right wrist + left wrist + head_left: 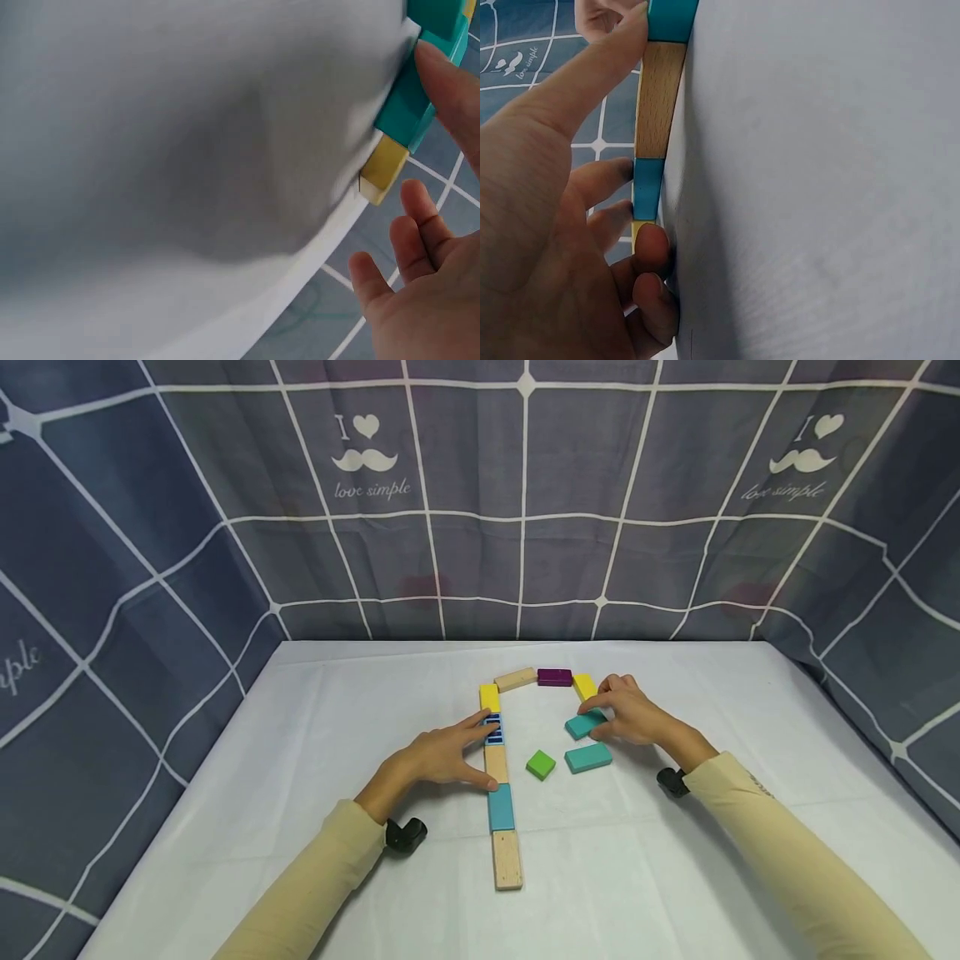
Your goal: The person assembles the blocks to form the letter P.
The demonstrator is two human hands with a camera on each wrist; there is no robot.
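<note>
My left hand point(442, 753) lies along a straight row of blocks, fingers spread. Its thumb touches near the joint of a wooden block point(497, 765) and a blue block point(501, 810); its fingertips rest at a blue block with dark markings point(493, 735). My right hand point(633, 714) pinches a teal block point(583, 725) between thumb and index finger, close to a yellow block point(585, 686). In the right wrist view the thumb presses the teal block point(405, 101), while the other fingers stay off it. A second teal block point(588, 758) lies nearer me.
A green block point(541, 765) lies between the row and the teal blocks. A purple block point(554, 677) and a slanted wooden block point(516, 679) curve along the back from a yellow block point(490, 697). Another wooden block point(507, 862) ends the row. Grey curtains point(472, 560) surround the white table point(645, 885).
</note>
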